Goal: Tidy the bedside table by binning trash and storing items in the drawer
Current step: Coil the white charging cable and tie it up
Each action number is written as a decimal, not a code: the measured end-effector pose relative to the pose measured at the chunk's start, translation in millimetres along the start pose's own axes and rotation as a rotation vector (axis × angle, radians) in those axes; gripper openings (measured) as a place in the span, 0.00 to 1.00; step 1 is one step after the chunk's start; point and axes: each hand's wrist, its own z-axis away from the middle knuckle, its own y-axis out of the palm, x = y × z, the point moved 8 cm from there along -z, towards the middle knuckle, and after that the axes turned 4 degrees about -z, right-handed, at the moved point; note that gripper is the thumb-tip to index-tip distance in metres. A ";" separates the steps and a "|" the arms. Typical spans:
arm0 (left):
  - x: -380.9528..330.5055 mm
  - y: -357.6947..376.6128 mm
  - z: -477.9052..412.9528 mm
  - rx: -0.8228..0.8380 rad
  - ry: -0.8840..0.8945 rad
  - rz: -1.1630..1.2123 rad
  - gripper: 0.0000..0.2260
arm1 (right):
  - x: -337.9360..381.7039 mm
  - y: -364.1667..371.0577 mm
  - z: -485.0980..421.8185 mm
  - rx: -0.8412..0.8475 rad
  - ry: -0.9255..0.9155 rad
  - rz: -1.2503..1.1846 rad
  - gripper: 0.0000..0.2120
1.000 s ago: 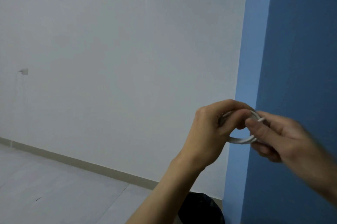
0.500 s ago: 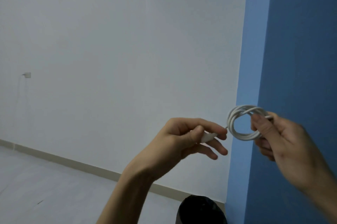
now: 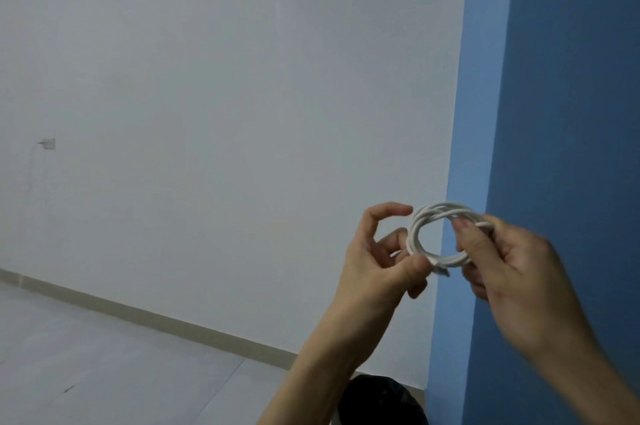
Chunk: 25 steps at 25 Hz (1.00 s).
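White wall (image 3: pixel 225 113) on the left, blue wall (image 3: pixel 561 113) on the right, pale tiled floor (image 3: pixel 104 362) below. Both hands are raised in front of the corner with a coiled white cable (image 3: pixel 437 237) between them, in the air and well above the floor. Right hand (image 3: pixel 516 272) pinches the right side of the coil, thumb on top, fingers wrapped behind. Left hand (image 3: pixel 377 262) grips the coil's lower left edge with thumb and lower fingers, with the cable's end plug just beside the thumb tip (index finger curled clear, touching nothing). Round black bin (image 3: pixel 381 400) sits on the floor below the hands, partly hidden by the left forearm; contents not visible. Small white wall socket (image 3: pixel 47 143) far left, thin cord hanging from it.
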 end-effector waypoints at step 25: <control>-3.9 10.2 1.2 0.246 0.006 -0.030 0.07 | -26.1 3.0 10.6 0.094 0.270 -0.448 0.16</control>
